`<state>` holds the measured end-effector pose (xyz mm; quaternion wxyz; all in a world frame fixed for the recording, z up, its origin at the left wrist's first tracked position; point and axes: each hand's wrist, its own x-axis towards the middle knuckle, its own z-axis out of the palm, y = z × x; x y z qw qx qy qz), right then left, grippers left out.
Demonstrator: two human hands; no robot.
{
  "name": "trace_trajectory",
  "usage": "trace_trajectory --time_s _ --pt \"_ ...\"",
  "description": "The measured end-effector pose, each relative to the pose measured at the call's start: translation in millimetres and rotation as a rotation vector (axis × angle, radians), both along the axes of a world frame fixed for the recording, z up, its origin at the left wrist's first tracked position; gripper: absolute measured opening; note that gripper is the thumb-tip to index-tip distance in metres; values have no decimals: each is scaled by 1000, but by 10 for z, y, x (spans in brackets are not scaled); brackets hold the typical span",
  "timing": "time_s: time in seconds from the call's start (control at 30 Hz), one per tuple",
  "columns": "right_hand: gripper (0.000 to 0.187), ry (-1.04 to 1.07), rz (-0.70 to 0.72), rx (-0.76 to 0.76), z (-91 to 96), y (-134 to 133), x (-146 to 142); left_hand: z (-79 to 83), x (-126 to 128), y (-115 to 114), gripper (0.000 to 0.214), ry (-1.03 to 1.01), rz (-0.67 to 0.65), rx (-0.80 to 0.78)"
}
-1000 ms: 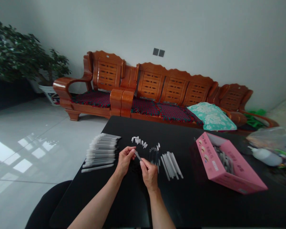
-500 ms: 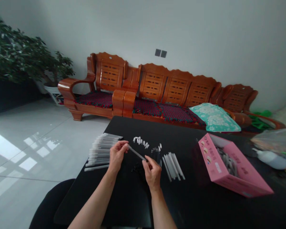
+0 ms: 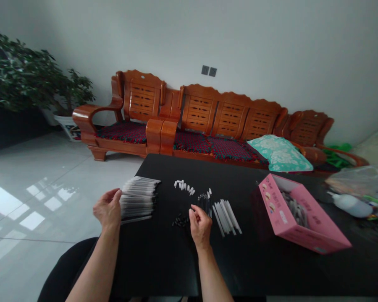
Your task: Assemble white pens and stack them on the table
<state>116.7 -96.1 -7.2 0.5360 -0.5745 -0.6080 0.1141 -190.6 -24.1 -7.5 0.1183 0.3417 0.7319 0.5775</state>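
Note:
My left hand is at the left end of a row of whitish pen-like sticks with dark tips. Its fingers are bent and closed together; what they hold, if anything, is hidden. Over the middle of the black table, the thumb and index finger of my right hand are pinched, on something too small to make out. Small black pieces lie just left of that hand. Beyond it are thin dark rods, and to its right a bundle of pale tubes. Small white pieces are scattered farther back.
A pink box holding grey items stands on the right. Past it are a white bottle and a clear plastic bag. A wooden sofa with a turquoise pillow is behind the table.
My left hand has moved left, from the middle to the row of sticks. The pale stick held between both hands is no longer there. My right hand has stayed nearly in place.

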Motion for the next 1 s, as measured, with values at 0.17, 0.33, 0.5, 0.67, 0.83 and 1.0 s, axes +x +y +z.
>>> trace_trajectory --time_s 0.17,0.33,0.5,0.67,0.83,1.0 --pt "26 -145 -167 -75 99 -59 209 -12 34 -23 42 57 65 -108" --pt "13 -544 -482 -268 100 -158 735 19 51 -31 45 130 93 -126" --pt "14 -711 -493 -343 -41 -154 1024 71 92 -48 43 158 95 -105" --pt "14 -708 -497 -387 -54 -97 1009 217 242 -98 38 233 102 7" --pt "18 -275 -393 -399 127 -37 931 369 574 -153 31 316 -41 120" --pt "10 414 -196 -305 168 16 689 328 1165 -185 22 249 -414 137"
